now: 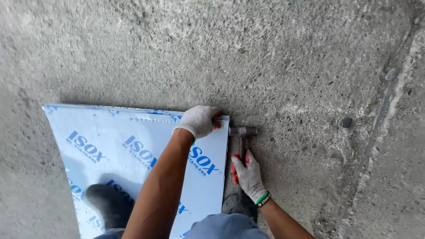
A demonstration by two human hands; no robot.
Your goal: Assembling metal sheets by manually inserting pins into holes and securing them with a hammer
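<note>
A rough grey concrete floor (274, 53) filled nearly the whole view, pitted and speckled, with a seam running down its right side.

Flat on the floor lay a large sheet of metal (133, 146) covered in a pale, glossy protective film. The film carried a repeated mark in blue block lettering, set slantwise and spaced across the sheet; the sheet's far edge and right edge met at a corner near the middle of the view.

The person crouched over it, one dark shoe (108, 203) standing on the sheet, probably to keep it from sliding, and the other shoe (239, 204) on the concrete just beside the right edge.

The left hand (199, 120), in a white knitted glove with red-coated fingertips, pressed down on that far right corner, its grip closed over the sheet's edge, seemingly to pin it flat.

The right hand (249, 175), gloved the same way and wearing a green and black wristband (264, 198), had its grip closed around the handle of a metal hammer (242, 135). The hammer head rested low on the concrete, touching or nearly touching the sheet's right edge just below the pinned corner, apparently lined up to strike it sideways.
</note>
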